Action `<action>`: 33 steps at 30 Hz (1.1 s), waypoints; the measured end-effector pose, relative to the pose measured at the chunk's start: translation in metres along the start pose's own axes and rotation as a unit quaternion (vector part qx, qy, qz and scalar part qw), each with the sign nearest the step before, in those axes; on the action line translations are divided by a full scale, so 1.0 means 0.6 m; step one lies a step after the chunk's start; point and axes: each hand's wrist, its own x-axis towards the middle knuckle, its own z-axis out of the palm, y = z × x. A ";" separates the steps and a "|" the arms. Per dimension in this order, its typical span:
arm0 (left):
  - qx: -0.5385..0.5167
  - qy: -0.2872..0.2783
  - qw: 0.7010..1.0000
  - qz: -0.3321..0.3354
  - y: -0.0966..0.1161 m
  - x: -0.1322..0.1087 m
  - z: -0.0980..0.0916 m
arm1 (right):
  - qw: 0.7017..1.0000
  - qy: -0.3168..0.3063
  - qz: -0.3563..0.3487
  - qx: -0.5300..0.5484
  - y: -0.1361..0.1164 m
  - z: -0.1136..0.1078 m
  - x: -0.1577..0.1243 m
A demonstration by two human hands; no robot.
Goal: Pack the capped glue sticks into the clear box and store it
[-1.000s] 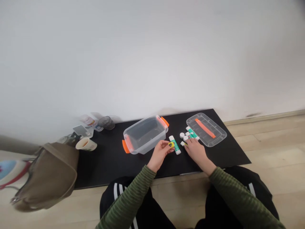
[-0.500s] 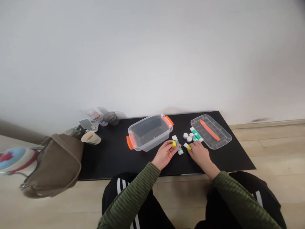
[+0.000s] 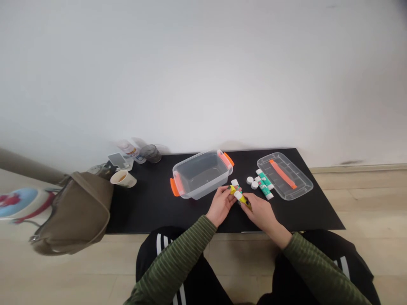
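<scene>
My left hand (image 3: pixel 220 205) pinches a small yellow cap (image 3: pixel 232 189) between thumb and fingers. Close beside it, my right hand (image 3: pixel 262 214) is closed on a yellow glue stick (image 3: pixel 243 198), its white end pointing toward the cap. A green-and-white glue stick (image 3: pixel 234 182) lies behind my fingers, mostly hidden. To the right, several green-and-white glue sticks (image 3: pixel 266 189) rest on the black table (image 3: pixel 152 203), next to two round white caps (image 3: pixel 250 180).
A clear plastic box (image 3: pixel 210 189) with orange latches stands open behind my left hand. Its clear lid (image 3: pixel 303 186) with an orange handle lies at the right. Leftward are a paper cup (image 3: pixel 129 180) of drink, a dark glass (image 3: pixel 151 153), a bottle (image 3: pixel 132 150) and a brown bag (image 3: pixel 81 212).
My right hand has moved left from beside the green glue sticks, carrying the yellow glue stick up to the cap. My left hand keeps the cap; the view has shifted slightly.
</scene>
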 end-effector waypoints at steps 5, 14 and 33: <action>0.011 -0.013 1.000 0.002 -0.001 -0.003 0.001 | 1.000 -0.002 0.004 -0.007 -0.003 0.001 0.002; 0.053 -0.021 0.998 0.036 -0.005 -0.002 0.002 | 1.000 -0.005 0.013 0.003 0.001 0.003 0.002; 0.220 -0.056 0.970 0.084 -0.009 0.007 -0.012 | 1.000 -0.005 0.026 0.008 0.001 -0.007 0.004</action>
